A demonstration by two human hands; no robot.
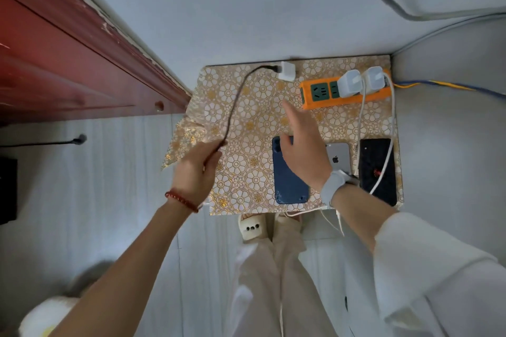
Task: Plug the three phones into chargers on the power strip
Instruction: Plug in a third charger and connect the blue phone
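An orange power strip [323,100] lies at the back right of the small table, with two white chargers [361,82] plugged into it. White cables [361,117] run from them toward a silver phone [339,156] and a black phone [379,169]. A blue phone [287,183] lies face down left of them. A third white charger [287,71] lies loose at the back, with a dark cable [235,101] attached. My left hand [195,169] is shut on that cable's free end. My right hand [304,142] hovers open over the blue phone, fingers stretched toward the strip.
The table wears a gold floral cloth [246,145] and stands against a grey wall. A red wooden cabinet [68,63] stands at the left. Blue and yellow wires [438,85] leave the strip to the right. My legs and a slipper [250,227] are below the table's front edge.
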